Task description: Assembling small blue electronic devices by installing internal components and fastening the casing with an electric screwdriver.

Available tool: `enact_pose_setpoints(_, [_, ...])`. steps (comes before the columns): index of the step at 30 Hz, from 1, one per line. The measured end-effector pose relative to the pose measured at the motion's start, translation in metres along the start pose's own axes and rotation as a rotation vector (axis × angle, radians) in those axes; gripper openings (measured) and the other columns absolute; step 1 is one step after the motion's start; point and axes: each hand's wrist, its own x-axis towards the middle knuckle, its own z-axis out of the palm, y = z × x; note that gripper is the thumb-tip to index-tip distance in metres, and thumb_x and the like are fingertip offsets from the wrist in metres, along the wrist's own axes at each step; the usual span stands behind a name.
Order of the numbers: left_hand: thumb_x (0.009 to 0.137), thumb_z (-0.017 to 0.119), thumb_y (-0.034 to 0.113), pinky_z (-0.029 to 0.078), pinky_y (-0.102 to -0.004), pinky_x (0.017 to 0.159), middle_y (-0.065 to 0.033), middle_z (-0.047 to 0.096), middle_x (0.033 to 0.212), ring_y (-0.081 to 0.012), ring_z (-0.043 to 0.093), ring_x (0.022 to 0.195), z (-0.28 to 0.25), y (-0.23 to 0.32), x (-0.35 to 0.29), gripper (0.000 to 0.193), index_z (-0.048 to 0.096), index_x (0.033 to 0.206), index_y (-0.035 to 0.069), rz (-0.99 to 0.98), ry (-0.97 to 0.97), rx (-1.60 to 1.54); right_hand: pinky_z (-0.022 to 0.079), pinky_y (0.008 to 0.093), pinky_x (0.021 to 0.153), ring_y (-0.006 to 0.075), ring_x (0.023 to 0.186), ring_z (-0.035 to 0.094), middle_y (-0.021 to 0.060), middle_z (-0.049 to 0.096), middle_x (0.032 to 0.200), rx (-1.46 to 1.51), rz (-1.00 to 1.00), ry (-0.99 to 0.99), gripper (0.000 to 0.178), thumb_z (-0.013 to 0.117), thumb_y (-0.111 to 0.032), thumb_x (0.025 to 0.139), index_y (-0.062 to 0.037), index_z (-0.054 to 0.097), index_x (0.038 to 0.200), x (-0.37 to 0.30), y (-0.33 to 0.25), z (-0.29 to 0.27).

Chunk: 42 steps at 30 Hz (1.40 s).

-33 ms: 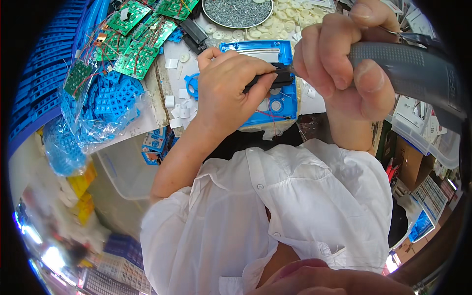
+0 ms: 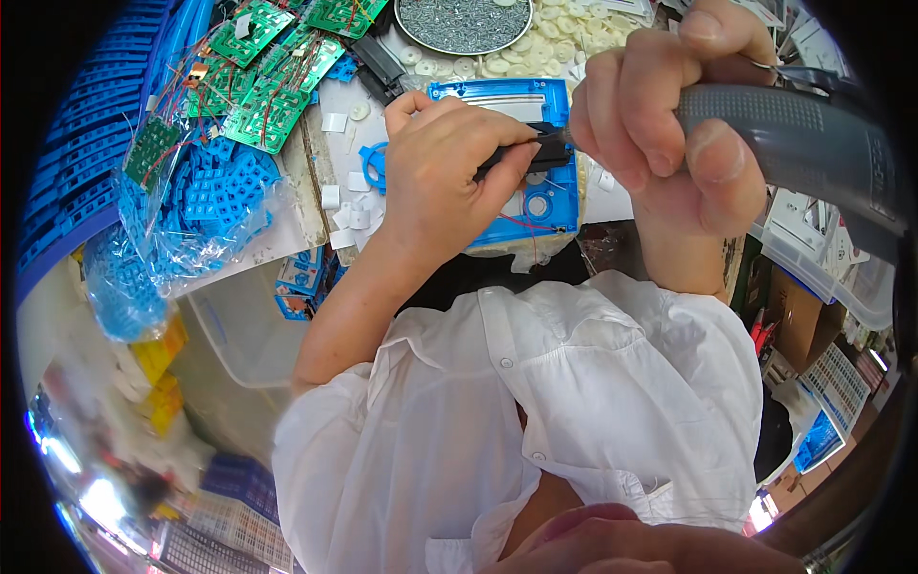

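Observation:
My left hand (image 2: 445,167) pinches a small black plastic part (image 2: 552,151) between thumb and fingers. That part is over a blue plastic housing (image 2: 512,91) with a round opening and a thin red wire near its lower edge. My right hand (image 2: 660,124) is wrapped round a dark grey power screwdriver (image 2: 765,129), its body running off to the right. The tool's front end points at the black part; whether its tip touches a screw is hidden by my fingers. A blue ring-shaped piece (image 2: 372,167) lies beside my left hand.
A round dish of small screws (image 2: 464,24) stands at the back, next to many cream discs (image 2: 555,38). Green circuit boards (image 2: 263,110) with wires and bagged blue keypads (image 2: 215,191) fill the left. Small white pieces (image 2: 352,218) lie near my left wrist. A clear bin (image 2: 244,325) sits below the table.

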Motion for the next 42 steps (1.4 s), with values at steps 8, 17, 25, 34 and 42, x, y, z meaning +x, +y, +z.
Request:
enact_pose_setpoints(8, [0.072, 0.086, 0.018, 0.035, -0.0399, 0.085, 0.0028, 0.068, 0.082, -0.0197, 0.061, 0.079, -0.003, -0.005, 0.003, 0.023, 0.068, 0.086, 0.015, 0.100, -0.038, 0.038, 0.043, 0.0295, 0.056, 0.0154, 0.058, 0.049, 0.0049, 0.051, 0.069, -0.058, 0.052, -0.055, 0.054, 0.076, -0.014, 0.091, -0.0047, 0.042, 0.131, 0.005, -0.011, 0.005])
enact_pose_setpoints(17, [0.069, 0.088, 0.025, 0.029, -0.0494, 0.104, -0.0003, 0.067, 0.120, -0.0237, 0.060, 0.113, -0.009, -0.019, -0.034, 0.053, 0.063, 0.115, 0.015, 0.089, -0.172, 0.209, 0.037, 0.0268, 0.047, 0.0112, 0.051, 0.047, -0.0001, 0.048, 0.065, -0.347, 0.050, -0.162, 0.044, 0.067, -0.023, 0.097, -0.0076, 0.046, 0.132, -0.020, 0.023, -0.037])
enact_pose_setpoints(25, [0.073, 0.084, 0.022, 0.026, -0.0515, 0.110, 0.0026, 0.069, 0.119, -0.0194, 0.063, 0.111, 0.002, -0.028, -0.040, 0.042, 0.068, 0.111, 0.015, 0.148, -0.117, 0.287, 0.038, 0.0271, 0.048, 0.0112, 0.052, 0.046, -0.0001, 0.048, 0.064, -0.359, 0.059, -0.160, 0.043, 0.067, -0.023, 0.097, -0.0072, 0.045, 0.130, -0.022, 0.030, -0.035])
enact_pose_setpoints(34, [0.070, 0.084, 0.023, 0.025, -0.0542, 0.113, 0.0021, 0.070, 0.114, -0.0182, 0.064, 0.108, 0.002, -0.029, -0.038, 0.040, 0.070, 0.106, 0.013, 0.154, -0.097, 0.273, 0.040, 0.0282, 0.049, 0.0113, 0.053, 0.046, 0.0006, 0.049, 0.066, -0.371, 0.071, -0.167, 0.038, 0.068, -0.023, 0.096, -0.0076, 0.046, 0.123, -0.022, 0.037, -0.036])
enact_pose_setpoints(42, [0.070, 0.085, 0.027, 0.029, -0.0529, 0.110, 0.0020, 0.071, 0.114, -0.0184, 0.064, 0.106, 0.002, -0.029, -0.037, 0.040, 0.071, 0.104, 0.012, 0.155, -0.078, 0.257, 0.043, 0.0287, 0.050, 0.0116, 0.054, 0.046, 0.0018, 0.051, 0.067, -0.386, 0.043, -0.198, 0.036, 0.069, -0.019, 0.096, -0.0067, 0.045, 0.120, -0.022, 0.042, -0.035])
